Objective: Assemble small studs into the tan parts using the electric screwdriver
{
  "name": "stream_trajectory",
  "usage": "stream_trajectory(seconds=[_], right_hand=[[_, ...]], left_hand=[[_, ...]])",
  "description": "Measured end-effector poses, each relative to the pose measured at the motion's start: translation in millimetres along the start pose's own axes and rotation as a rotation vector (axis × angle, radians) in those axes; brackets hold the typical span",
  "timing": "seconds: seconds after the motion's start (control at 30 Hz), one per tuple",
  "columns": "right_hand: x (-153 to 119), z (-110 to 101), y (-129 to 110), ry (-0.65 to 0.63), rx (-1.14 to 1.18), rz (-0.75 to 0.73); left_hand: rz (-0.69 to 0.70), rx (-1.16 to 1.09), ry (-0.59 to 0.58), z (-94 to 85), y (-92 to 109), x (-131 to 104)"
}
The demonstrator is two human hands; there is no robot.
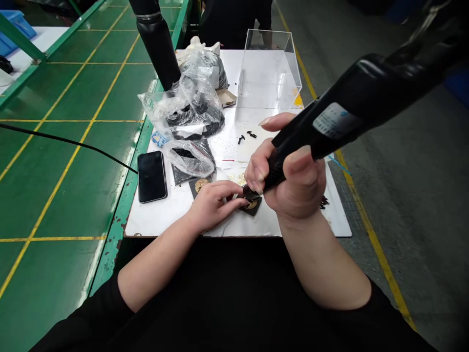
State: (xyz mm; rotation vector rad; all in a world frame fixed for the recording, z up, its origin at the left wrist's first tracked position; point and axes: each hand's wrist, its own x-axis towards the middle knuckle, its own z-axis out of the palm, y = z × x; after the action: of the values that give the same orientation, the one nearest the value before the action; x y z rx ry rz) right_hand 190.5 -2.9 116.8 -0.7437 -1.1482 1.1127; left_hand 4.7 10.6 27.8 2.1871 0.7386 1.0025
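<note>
My right hand [293, 181] is wrapped round a black power driver [337, 107] with a pale label, which slants down to the left. Its tip is at a small dark block with a gold-coloured round part [252, 205] near the table's front edge. My left hand [220, 203] lies at the block's left side, thumb and fingers pinched close to the driver tip; what they hold is too small to make out. Left of the tip, another dark block with a gold round part [201, 184] sits beside an opened plastic bag [190, 159] of dark pieces.
On the white table [157, 222] are a black phone [152, 177], larger bags of black parts [198, 110], two small black parts [251, 134] and a clear box [269, 73]. A green conveyor [66, 186] runs along the left. Behind the table is a person in black [234, 22].
</note>
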Motion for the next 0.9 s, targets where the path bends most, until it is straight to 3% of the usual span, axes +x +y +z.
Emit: stream_trajectory(seconds=[0.1,0.3,0.47,0.63,0.9], right_hand=[[-4.3,-7.5,1.4,0.053,-0.052,0.010],[-12.3,-21.5,2.6,0.036,-0.005,0.018],[-14.3,-23.8,13.7,0.025,0.026,-0.068],[-13.9,-24.7,23.0,0.037,-0.014,-0.038],[-11.6,-24.6,30.4,-0.066,0.002,-0.054]], left_hand=[[0.045,0.131,0.022,6.3,-4.8,-2.5],[0.158,0.381,-0.078,15.2,-6.9,-5.8],[0.161,0.428,-0.089,16.6,-6.2,-6.5],[0.139,0.459,-0.120,17.4,-5.6,-7.3],[0.159,0.449,-0.173,14.9,-6.7,-5.4]])
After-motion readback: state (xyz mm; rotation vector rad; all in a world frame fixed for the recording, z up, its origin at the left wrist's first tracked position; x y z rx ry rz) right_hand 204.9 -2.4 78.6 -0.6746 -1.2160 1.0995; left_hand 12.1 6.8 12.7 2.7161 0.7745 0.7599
